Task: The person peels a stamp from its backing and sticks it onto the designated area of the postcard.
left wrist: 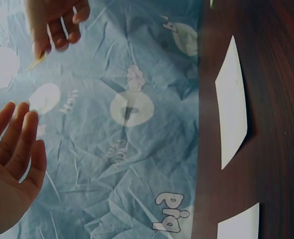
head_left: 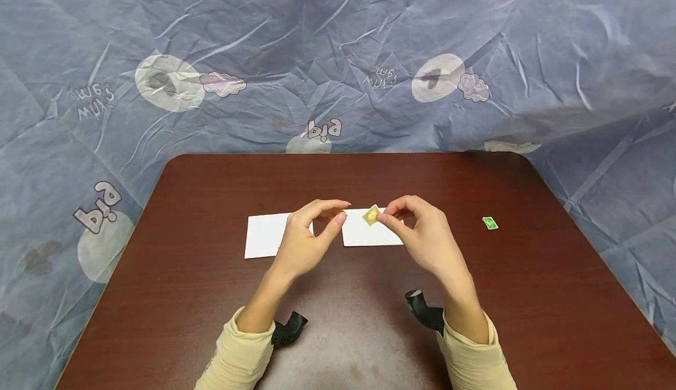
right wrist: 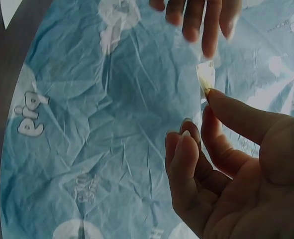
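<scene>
Between thumb and index finger, my right hand [head_left: 429, 234] pinches a small yellow stamp [head_left: 371, 214] by one corner, raised above the table. The right wrist view shows the stamp [right wrist: 205, 75] at a steep angle, sticking up from the thumb tip. My left hand [head_left: 308, 234] hovers just to the left of it, fingers gently bent, thumb and index apart with nothing between them. Behind the stamp in the head view lies a white paper rectangle [head_left: 364, 236]. Another white paper rectangle [head_left: 261, 237] lies farther left, its right side partly covered by the left hand.
A small green stamp [head_left: 490, 223] lies on the dark reddish-brown table [head_left: 528, 296] to the right. Black wrist mounts [head_left: 425, 314] stick out from both sleeves. Behind the table's far edge hangs a crumpled blue-grey patterned cloth [head_left: 338, 56].
</scene>
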`<state>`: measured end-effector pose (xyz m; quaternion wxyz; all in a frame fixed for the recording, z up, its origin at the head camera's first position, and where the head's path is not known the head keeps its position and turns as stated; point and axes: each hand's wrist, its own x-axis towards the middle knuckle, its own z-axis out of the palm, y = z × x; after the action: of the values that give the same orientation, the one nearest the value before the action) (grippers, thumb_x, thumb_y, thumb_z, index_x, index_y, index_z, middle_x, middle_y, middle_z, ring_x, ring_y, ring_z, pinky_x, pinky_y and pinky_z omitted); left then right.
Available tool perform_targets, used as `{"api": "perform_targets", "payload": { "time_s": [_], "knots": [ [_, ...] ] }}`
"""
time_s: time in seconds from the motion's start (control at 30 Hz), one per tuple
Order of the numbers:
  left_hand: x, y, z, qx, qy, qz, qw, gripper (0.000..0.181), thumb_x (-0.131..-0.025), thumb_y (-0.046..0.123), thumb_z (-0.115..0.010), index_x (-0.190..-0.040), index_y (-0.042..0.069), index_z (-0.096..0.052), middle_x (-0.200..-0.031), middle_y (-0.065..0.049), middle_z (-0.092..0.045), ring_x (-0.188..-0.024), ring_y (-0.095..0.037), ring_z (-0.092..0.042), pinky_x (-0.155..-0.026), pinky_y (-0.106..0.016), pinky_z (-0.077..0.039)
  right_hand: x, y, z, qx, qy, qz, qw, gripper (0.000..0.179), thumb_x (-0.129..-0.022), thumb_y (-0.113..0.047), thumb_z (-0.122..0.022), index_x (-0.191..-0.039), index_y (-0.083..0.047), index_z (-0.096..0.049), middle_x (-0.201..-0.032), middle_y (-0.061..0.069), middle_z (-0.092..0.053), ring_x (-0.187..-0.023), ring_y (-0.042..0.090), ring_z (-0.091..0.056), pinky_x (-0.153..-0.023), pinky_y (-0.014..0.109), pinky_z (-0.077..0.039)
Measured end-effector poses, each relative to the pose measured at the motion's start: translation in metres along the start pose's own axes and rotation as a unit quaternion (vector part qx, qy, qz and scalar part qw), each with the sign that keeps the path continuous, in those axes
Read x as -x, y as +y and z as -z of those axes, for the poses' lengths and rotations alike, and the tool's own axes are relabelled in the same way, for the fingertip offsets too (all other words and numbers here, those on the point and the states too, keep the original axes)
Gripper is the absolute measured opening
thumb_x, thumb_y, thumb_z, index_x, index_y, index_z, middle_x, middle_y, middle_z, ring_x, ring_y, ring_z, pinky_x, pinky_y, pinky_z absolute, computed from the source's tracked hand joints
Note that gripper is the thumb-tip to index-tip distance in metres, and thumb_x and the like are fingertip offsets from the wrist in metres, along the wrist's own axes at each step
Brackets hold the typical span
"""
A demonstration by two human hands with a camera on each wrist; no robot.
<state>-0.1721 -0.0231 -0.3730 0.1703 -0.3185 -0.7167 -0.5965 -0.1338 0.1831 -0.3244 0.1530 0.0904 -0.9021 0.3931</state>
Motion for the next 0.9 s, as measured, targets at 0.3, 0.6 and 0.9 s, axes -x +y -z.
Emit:
{"api": "perform_targets", "payload": {
  "time_s": [0.3, 0.6, 0.9],
  "knots": [
    [0.002, 0.005, -0.007, -0.033, -0.041, 0.025, 0.9983, 0.021, -0.087, 0.014, -0.070, -0.107, 0.007, -0.071, -0.088, 0.003, -0.066, -0.077, -0.008, -0.060, -0.072, -0.029, -0.050, 0.004, -0.010, -0.010, -0.038, -0.026, 0.032, 0.9984, 0.008, -0.085, -0.010, -0.074, -0.083, -0.011, -0.066, -0.082, -0.005, -0.060, -0.076, 0.011, -0.057, -0.064, 0.027, -0.051],
    [0.002, 0.004, -0.005, -0.044, -0.037, 0.038, 0.9976, 0.008, -0.087, 0.013, -0.070, -0.093, 0.008, -0.074, -0.085, 0.005, -0.068, -0.075, -0.007, -0.060, -0.071, -0.028, -0.050, 0.005, -0.014, -0.014, -0.027, -0.026, 0.044, 0.9983, 0.011, -0.084, -0.011, -0.075, -0.085, -0.010, -0.064, -0.081, -0.005, -0.059, -0.076, 0.010, -0.058, -0.064, 0.026, -0.050],
    [0.002, 0.008, -0.003, 0.010, -0.053, 0.062, 0.9966, 0.009, -0.089, 0.011, -0.068, -0.094, 0.005, -0.074, -0.084, 0.002, -0.068, -0.072, -0.011, -0.059, -0.064, -0.029, -0.049, 0.004, -0.014, -0.013, -0.049, -0.040, 0.058, 0.9963, 0.003, -0.088, -0.013, -0.070, -0.088, -0.010, -0.068, -0.082, -0.007, -0.061, -0.076, 0.010, -0.057, -0.065, 0.028, -0.049]
  ]
}}
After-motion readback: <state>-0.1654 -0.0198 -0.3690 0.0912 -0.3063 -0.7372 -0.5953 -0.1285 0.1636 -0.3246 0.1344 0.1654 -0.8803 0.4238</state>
